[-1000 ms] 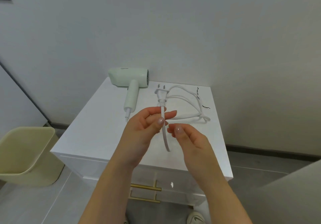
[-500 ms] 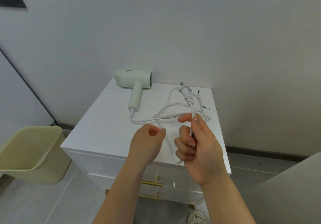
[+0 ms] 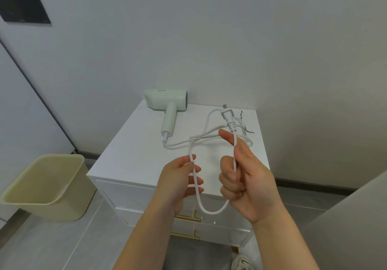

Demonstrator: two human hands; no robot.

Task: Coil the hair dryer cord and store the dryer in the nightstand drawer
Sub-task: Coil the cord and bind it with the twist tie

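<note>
Coiling looks barely begun: one loop of white cord (image 3: pixel 209 212) hangs between the hands, the rest slack on the nightstand (image 3: pixel 129 154) by the pale green hair dryer (image 3: pixel 167 102). The right hand (image 3: pixel 247 186) grips the cord below the plug (image 3: pixel 229 118); the left hand (image 3: pixel 178 181) pinches it. Drawer fronts (image 3: pixel 134 196) look shut. I count one dryer, one plug, two brass handles (image 3: pixel 188 217), one waste bin (image 3: pixel 46 186)

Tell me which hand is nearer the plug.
Right. The right hand grips the cord just below the plug; the left hand pinches the cord farther along, lower and left of it.
</note>
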